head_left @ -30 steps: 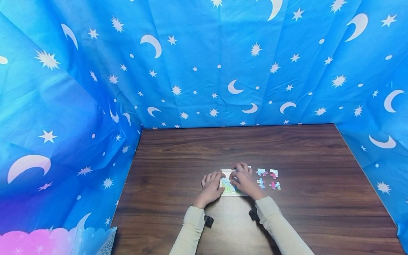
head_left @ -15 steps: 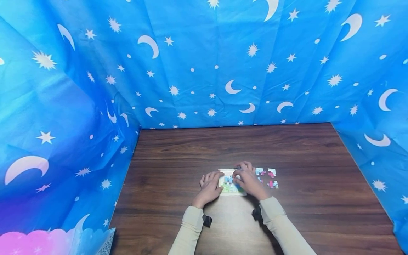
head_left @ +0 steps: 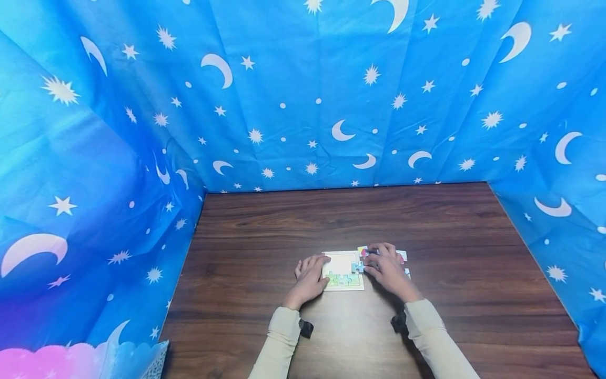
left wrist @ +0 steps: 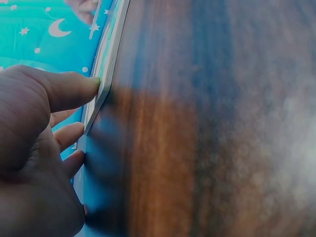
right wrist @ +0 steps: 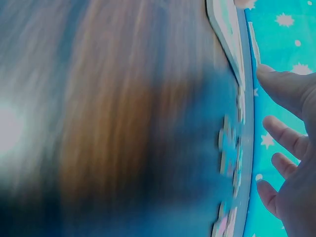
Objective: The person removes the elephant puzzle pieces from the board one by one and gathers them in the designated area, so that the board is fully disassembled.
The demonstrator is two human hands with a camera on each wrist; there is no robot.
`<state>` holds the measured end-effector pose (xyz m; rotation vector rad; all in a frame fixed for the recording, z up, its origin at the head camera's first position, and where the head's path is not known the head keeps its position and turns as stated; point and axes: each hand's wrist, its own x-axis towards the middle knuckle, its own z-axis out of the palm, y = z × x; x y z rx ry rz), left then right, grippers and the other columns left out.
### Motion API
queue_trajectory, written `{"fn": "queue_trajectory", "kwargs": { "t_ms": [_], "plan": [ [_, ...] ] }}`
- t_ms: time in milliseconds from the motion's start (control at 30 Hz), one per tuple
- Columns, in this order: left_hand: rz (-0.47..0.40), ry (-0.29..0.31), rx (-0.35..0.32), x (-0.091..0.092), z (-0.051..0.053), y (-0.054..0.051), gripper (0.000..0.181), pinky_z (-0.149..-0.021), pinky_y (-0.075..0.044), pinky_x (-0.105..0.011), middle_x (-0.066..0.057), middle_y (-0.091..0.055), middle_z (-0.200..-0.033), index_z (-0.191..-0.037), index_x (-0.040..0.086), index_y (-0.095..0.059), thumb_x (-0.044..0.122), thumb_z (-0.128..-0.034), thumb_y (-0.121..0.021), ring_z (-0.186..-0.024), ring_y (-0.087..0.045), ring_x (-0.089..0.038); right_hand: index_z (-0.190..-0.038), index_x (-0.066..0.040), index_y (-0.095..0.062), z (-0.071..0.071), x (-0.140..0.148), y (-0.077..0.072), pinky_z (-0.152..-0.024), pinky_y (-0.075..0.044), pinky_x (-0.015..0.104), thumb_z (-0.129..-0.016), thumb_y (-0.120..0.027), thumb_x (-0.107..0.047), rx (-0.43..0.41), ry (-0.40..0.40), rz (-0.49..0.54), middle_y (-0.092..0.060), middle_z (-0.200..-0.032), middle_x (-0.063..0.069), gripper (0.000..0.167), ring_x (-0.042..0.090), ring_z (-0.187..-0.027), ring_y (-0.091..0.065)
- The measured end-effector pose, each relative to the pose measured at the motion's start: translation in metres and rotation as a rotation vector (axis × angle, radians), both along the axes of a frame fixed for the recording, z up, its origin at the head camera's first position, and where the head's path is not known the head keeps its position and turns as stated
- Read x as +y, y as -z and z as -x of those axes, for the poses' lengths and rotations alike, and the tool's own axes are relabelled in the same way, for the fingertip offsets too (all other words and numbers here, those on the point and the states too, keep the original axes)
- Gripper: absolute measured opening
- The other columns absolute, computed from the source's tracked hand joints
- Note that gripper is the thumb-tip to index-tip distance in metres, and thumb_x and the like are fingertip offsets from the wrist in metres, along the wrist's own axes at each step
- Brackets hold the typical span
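Head view: the right hand (head_left: 385,266) has its fingers apart and slightly bent, tips at a blue piece (head_left: 358,267) lying across the right side of the puzzle frame (head_left: 341,288); no pinch shows, and in the right wrist view thumb and fingers stand well apart. Half a second ago this hand was over the frame, with blue pieces in its middle; now it is farther right and the middle is bare, which I judge leaves less of the picture inside. The left hand (head_left: 310,276) rests with loosely spread fingers along the frame's left edge, thumb against the rim, as it did then, seemingly steadying it. Inside the frame, white backing (head_left: 338,263) shows across the upper part, with a row of green pieces (head_left: 341,280) along the near side. Just beside the far right corner sits a pink-and-yellow piece (head_left: 362,252); other loose pieces (head_left: 403,255) are partly hidden by the right hand. Around them spreads the dark wooden desk (head_left: 265,226), with blue star-and-moon cloth (head_left: 284,79) beyond.
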<state>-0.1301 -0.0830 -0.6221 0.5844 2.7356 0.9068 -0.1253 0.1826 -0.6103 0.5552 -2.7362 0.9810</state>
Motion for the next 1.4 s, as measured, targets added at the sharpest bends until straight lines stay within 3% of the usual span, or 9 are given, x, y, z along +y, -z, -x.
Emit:
{"fn": "queue_trajectory", "kwargs": {
  "t_ms": [367, 533, 867, 1200, 1400],
  "plan": [
    [0.0, -0.005, -0.024, 0.0, 0.001, 0.003, 0.053, -0.112, -0.009, -0.066, -0.009, -0.04, -0.155, -0.145, 0.013, -0.048, 0.016, -0.0951, -0.065, -0.142, -0.029, -0.034, -0.081, -0.012, -0.069, -0.007, 0.024, 0.002, -0.085, -0.027, 0.065, -0.081, -0.08, -0.004, -0.03, 0.056, -0.03, -0.056, -0.123, 0.027, 0.013, 0.052, -0.12, -0.034],
    [-0.009, 0.002, -0.022, -0.001, 0.0, 0.003, 0.053, -0.112, -0.009, -0.066, -0.011, -0.039, -0.156, -0.145, 0.012, -0.047, 0.015, -0.0952, -0.064, -0.142, -0.029, -0.035, -0.083, -0.011, -0.07, -0.009, 0.024, 0.005, -0.087, -0.027, 0.064, -0.082, -0.079, -0.006, -0.079, 0.046, -0.051, -0.055, -0.125, 0.027, 0.011, 0.052, -0.123, -0.032],
    [-0.041, 0.012, 0.013, 0.0, 0.0, 0.007, 0.053, -0.11, -0.008, -0.069, -0.014, -0.039, -0.154, -0.144, 0.011, -0.047, 0.013, -0.0935, -0.063, -0.139, -0.029, -0.039, -0.082, -0.01, -0.07, -0.008, 0.02, 0.007, -0.089, -0.027, 0.068, -0.083, -0.079, -0.005, -0.08, 0.046, -0.053, -0.055, -0.124, 0.029, 0.01, 0.053, -0.122, -0.033],
    [-0.03, 0.009, -0.073, -0.002, 0.001, 0.0, 0.055, -0.113, -0.005, -0.066, -0.011, -0.036, -0.157, -0.147, 0.012, -0.044, 0.013, -0.0955, -0.062, -0.143, -0.026, -0.035, -0.082, -0.011, -0.071, -0.008, 0.018, 0.009, -0.089, -0.026, 0.066, -0.082, -0.08, -0.006, -0.101, 0.048, -0.06, -0.055, -0.126, 0.027, 0.01, 0.052, -0.124, -0.033],
    [-0.072, 0.009, -0.061, -0.001, 0.001, 0.002, 0.056, -0.112, -0.003, -0.068, -0.014, -0.038, -0.153, -0.146, 0.009, -0.045, 0.011, -0.0934, -0.063, -0.14, -0.026, -0.038, -0.081, -0.012, -0.069, -0.007, 0.017, 0.01, -0.09, -0.026, 0.066, -0.082, -0.08, -0.006, -0.102, 0.052, -0.062, -0.055, -0.127, 0.027, 0.012, 0.051, -0.124, -0.032]
  ]
}}
